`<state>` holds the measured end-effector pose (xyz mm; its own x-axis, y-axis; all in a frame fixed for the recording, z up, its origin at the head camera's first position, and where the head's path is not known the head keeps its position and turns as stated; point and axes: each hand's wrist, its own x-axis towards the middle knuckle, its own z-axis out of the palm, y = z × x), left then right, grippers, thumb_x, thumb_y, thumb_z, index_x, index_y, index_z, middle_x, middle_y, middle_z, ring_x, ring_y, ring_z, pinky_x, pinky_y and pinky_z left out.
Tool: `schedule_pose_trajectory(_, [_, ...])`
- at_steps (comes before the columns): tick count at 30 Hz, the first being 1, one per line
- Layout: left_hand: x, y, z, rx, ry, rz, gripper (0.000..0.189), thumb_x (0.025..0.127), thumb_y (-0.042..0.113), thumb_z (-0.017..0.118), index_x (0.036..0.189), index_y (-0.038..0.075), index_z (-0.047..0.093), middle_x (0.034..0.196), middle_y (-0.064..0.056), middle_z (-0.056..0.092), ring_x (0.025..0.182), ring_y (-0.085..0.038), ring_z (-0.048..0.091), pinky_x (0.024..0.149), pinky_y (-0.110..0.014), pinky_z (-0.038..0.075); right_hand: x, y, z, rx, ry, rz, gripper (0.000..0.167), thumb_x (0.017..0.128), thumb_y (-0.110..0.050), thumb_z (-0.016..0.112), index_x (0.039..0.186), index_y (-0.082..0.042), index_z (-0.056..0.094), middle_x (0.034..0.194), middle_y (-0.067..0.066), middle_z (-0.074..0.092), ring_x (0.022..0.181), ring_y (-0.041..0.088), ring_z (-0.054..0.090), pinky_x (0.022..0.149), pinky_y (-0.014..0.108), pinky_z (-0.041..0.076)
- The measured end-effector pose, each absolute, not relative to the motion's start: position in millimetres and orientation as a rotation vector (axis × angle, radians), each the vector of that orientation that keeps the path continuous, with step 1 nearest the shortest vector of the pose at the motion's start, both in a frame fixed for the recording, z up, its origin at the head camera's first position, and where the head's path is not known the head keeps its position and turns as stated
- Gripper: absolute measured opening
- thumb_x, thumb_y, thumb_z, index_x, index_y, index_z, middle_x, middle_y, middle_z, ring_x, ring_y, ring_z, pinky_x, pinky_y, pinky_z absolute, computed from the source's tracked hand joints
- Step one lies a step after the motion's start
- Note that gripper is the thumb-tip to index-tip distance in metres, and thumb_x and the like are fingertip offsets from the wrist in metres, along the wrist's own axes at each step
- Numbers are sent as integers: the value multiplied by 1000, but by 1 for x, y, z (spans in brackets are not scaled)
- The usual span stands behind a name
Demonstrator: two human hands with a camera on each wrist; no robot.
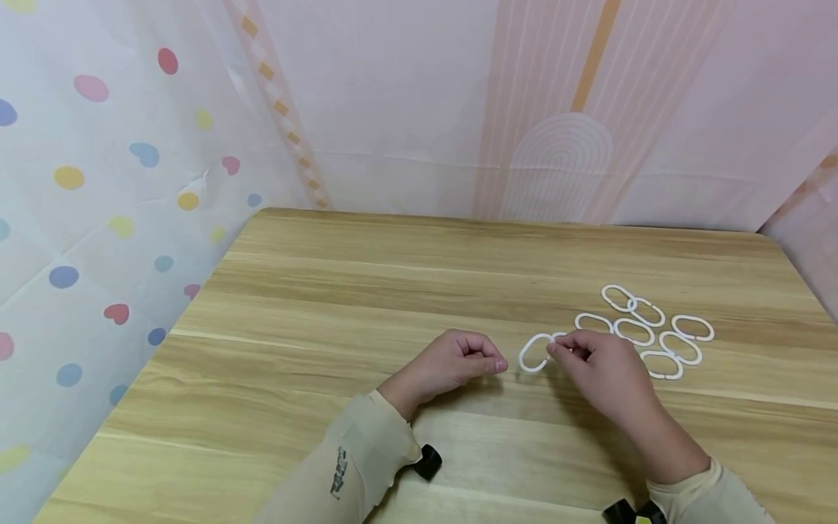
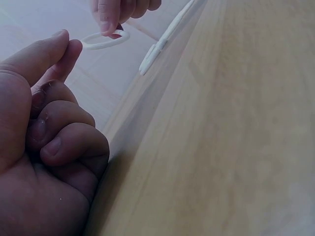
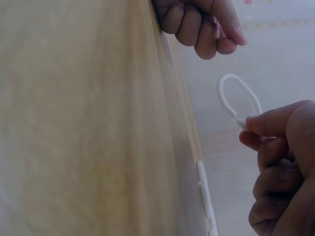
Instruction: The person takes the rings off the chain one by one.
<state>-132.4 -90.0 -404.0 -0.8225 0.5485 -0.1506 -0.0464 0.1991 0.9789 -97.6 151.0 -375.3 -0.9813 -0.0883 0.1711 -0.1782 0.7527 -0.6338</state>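
My right hand [image 1: 609, 375] pinches a white open oval ring [image 1: 533, 354] between thumb and forefinger, above the wooden table. In the right wrist view the ring [image 3: 221, 96] points up toward the other hand, its small gap near the pinching fingertips. A short white curve [image 1: 559, 335] shows beside those fingertips; I cannot tell whether it belongs to the same ring. My left hand [image 1: 452, 362] rests low over the table with its fingers curled and thumb meeting forefinger. Between them nothing shows, and the right wrist view leaves a space between that hand [image 3: 202, 24] and the ring.
Several more white oval rings [image 1: 633, 332] lie flat on the wooden table [image 1: 327, 291], close together or overlapping, behind and right of my right hand. A patterned cloth [image 1: 406, 94] hangs behind the table, and a dotted cloth [image 1: 131, 218] covers the left side.
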Motion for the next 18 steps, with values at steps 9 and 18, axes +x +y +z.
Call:
schedule_pose_trajectory(9, [-132, -89, -403, 460, 2001, 1667, 14, 93, 13, 72, 92, 0, 73, 70, 6, 55, 62, -9, 41, 56, -23, 35, -104, 159, -380, 138, -2820, 1112, 21, 95, -28, 70, 84, -11, 76, 61, -5, 52, 56, 10, 43, 51, 28, 37])
schedule_pose_trajectory(18, [-132, -89, -403, 439, 1988, 1680, 13, 93, 14, 72, 92, 1, 73, 65, 5, 51, 57, -9, 38, 52, -23, 34, -118, 168, -380, 99, -2774, 1135, 24, 96, -23, 69, 77, -8, 72, 59, -5, 48, 54, 11, 41, 49, 28, 34])
